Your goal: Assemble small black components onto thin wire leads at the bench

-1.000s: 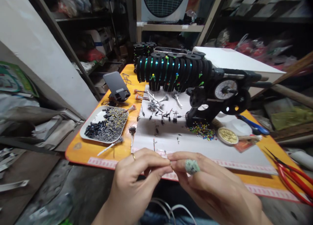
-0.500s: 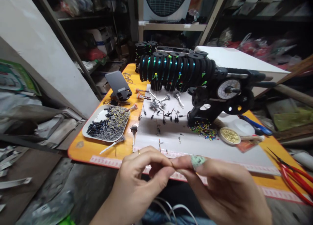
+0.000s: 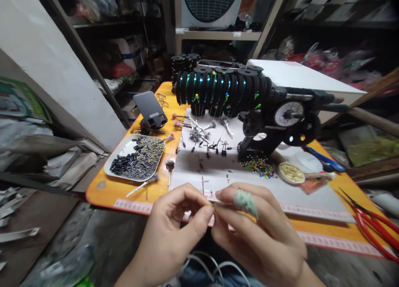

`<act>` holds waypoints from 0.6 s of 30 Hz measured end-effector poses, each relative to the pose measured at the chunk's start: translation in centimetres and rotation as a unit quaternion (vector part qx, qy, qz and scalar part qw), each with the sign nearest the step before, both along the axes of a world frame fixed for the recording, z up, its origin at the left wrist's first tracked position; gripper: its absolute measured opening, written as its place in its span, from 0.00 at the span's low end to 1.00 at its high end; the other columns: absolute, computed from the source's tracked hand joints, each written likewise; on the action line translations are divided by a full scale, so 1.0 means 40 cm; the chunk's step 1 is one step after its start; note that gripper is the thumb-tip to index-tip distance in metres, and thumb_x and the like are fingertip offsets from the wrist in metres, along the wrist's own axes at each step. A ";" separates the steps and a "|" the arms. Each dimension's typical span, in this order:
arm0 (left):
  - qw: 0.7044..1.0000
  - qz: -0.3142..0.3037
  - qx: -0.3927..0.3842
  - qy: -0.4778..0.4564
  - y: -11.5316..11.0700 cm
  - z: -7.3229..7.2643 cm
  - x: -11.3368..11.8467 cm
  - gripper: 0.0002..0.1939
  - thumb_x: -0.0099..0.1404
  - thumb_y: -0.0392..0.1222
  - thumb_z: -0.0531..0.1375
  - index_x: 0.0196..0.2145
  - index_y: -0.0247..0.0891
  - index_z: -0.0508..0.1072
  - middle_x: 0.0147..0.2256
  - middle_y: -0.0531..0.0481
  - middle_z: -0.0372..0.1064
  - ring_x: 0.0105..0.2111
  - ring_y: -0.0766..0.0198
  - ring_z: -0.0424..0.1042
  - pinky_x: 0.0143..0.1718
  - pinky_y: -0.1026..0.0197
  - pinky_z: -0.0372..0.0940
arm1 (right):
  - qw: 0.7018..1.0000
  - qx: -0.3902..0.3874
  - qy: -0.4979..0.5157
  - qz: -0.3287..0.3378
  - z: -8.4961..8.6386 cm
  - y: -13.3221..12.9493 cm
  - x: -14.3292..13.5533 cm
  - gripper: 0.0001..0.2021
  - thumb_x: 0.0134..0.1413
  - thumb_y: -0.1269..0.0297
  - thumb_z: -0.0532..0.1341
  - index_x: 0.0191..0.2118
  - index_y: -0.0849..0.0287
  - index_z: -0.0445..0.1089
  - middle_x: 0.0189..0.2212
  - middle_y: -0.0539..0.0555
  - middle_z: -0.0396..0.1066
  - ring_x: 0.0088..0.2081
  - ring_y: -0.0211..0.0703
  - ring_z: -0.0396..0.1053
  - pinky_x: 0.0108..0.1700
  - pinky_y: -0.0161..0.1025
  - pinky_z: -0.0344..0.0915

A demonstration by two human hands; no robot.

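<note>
Close in front of me, over the table's near edge, my left hand (image 3: 179,226) is closed, with thumb and forefinger pinched together. Whatever sits in that pinch is too small to make out. My right hand (image 3: 262,229) meets it at the fingertips, its fingers bent and closed around something thin and unclear. A pale green wrap (image 3: 245,202) covers part of one right finger. Just beyond the fingertips, small loose parts (image 3: 228,178) lie on the white sheet (image 3: 187,177). Farther back are several small black pieces with thin stems (image 3: 215,147).
A white tray (image 3: 107,164) of small black and grey pieces stands left, near a phone (image 3: 149,108). Behind is a black machine (image 3: 280,125) carrying spools of thread (image 3: 224,89). Coloured beads (image 3: 258,166), a dish of golden bits (image 3: 291,172) and red-handled pliers (image 3: 370,224) are right.
My right hand has turned and shifted left, its fingers now more raised and bent. My left hand has moved slightly left, still pinching.
</note>
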State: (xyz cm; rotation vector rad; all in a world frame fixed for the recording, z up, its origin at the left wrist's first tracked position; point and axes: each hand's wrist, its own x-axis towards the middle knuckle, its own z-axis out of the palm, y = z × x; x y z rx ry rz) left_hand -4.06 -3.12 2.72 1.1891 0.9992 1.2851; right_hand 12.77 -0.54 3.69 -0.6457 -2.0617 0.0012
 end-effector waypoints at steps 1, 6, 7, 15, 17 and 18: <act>1.000 -0.006 -0.006 0.009 -0.001 0.002 -0.002 0.05 0.65 0.33 0.63 0.30 0.39 0.74 0.28 0.54 0.71 0.29 0.69 0.70 0.30 0.70 0.66 | 0.999 0.035 -0.028 0.017 -0.002 0.002 0.006 0.07 0.54 0.79 0.64 0.35 0.61 0.73 0.36 0.58 0.76 0.44 0.47 0.72 0.43 0.38 0.74; 0.994 0.011 0.045 0.099 0.000 0.004 -0.009 0.05 0.66 0.33 0.62 0.32 0.40 0.74 0.29 0.54 0.72 0.29 0.67 0.71 0.31 0.67 0.67 | 0.997 0.020 -0.052 0.050 0.005 0.010 0.010 0.06 0.53 0.81 0.64 0.33 0.64 0.72 0.31 0.59 0.77 0.40 0.47 0.71 0.41 0.40 0.75; 0.989 0.026 0.075 0.124 0.000 0.003 -0.010 0.06 0.66 0.31 0.62 0.32 0.40 0.74 0.29 0.53 0.72 0.30 0.66 0.72 0.31 0.67 0.67 | 0.998 0.001 -0.033 0.050 0.008 0.011 0.005 0.07 0.53 0.82 0.63 0.34 0.63 0.71 0.30 0.58 0.76 0.38 0.46 0.71 0.40 0.40 0.75; 0.885 0.058 0.355 0.294 0.014 -0.001 -0.029 0.11 0.66 0.25 0.61 0.42 0.36 0.74 0.35 0.48 0.77 0.36 0.66 0.77 0.37 0.69 0.71 | 0.976 -0.203 0.027 0.071 0.023 0.008 -0.001 0.08 0.57 0.80 0.58 0.34 0.60 0.68 0.29 0.53 0.70 0.32 0.40 0.69 0.33 0.38 0.67; 0.859 0.048 0.390 0.328 0.018 0.002 -0.036 0.08 0.67 0.27 0.60 0.42 0.35 0.74 0.34 0.47 0.77 0.34 0.65 0.77 0.37 0.66 0.72 | 0.967 -0.241 0.011 0.088 0.023 0.010 0.009 0.07 0.58 0.79 0.58 0.35 0.60 0.67 0.30 0.52 0.69 0.33 0.39 0.68 0.34 0.37 0.65; 0.846 0.047 0.407 0.342 0.019 0.003 -0.039 0.06 0.68 0.28 0.60 0.41 0.34 0.73 0.33 0.47 0.77 0.33 0.64 0.76 0.37 0.65 0.72 | 0.964 -0.249 0.004 0.098 0.024 0.012 0.013 0.07 0.58 0.78 0.59 0.35 0.59 0.67 0.30 0.51 0.68 0.33 0.39 0.67 0.34 0.37 0.65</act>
